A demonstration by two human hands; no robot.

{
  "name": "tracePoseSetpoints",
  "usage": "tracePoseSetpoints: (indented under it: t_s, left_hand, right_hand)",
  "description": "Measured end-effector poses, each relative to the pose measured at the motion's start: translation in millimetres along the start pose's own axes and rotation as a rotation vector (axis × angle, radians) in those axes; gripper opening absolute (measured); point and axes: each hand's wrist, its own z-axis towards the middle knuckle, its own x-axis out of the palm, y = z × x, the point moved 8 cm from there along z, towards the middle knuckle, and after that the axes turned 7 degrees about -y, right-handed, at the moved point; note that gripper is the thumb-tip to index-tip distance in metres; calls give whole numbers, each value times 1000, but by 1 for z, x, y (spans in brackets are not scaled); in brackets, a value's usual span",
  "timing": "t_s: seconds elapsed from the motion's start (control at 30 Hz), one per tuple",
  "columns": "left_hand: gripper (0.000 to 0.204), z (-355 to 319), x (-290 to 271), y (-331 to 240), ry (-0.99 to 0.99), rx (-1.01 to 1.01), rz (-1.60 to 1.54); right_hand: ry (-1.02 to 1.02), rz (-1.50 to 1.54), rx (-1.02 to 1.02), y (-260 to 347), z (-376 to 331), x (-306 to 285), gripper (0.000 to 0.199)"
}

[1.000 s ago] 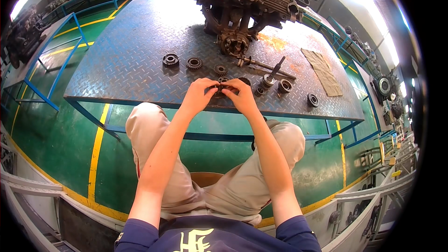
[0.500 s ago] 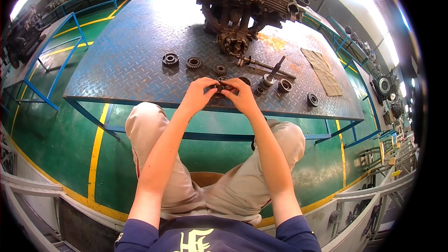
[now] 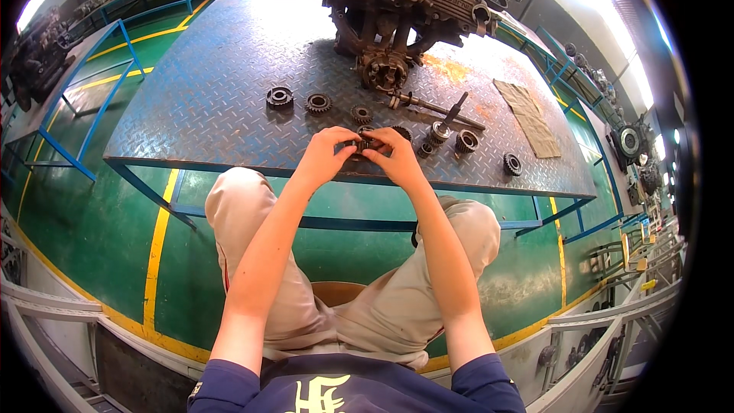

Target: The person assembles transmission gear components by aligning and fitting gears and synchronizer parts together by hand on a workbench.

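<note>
Close to the near edge of the metal table [image 3: 222,107], my left hand [image 3: 327,154] and my right hand [image 3: 395,156] meet around a small dark metal gear part [image 3: 358,154]. Fingers and thumbs of both hands pinch it from either side, hiding much of its shape. Just beyond the fingertips lies a small gear [image 3: 361,114]. Two larger gears, one ring-like [image 3: 280,97] and one flatter [image 3: 317,103], rest to the left. Another dark gear [image 3: 401,133] is partly covered by my right hand.
A greasy engine [image 3: 397,0] stands at the back of the table. To the right are a shaft with a gear [image 3: 440,131], a collar-like gear [image 3: 466,140], a small toothed piece [image 3: 424,151], a toothed ring [image 3: 512,164], a long rod [image 3: 443,111] and a tan cloth [image 3: 529,118].
</note>
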Motion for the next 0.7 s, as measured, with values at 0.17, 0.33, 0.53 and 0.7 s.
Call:
tracePoseSetpoints:
  t_s: [0.17, 0.33, 0.53, 0.7]
  left_hand:
    - [23, -1, -1, 1, 1, -5, -5]
    - [24, -1, 0, -1, 2, -4, -2]
    - [25, -1, 0, 0, 6, -13, 5]
    - [26, -1, 0, -2, 11, -18, 17]
  right_hand:
    - [8, 2, 9, 1, 0, 0, 40]
    - [-1, -2, 5, -3, 0, -1, 41]
    - [-3, 25, 5, -6, 1, 0, 43]
    - [1, 47, 21, -8, 1, -1, 43]
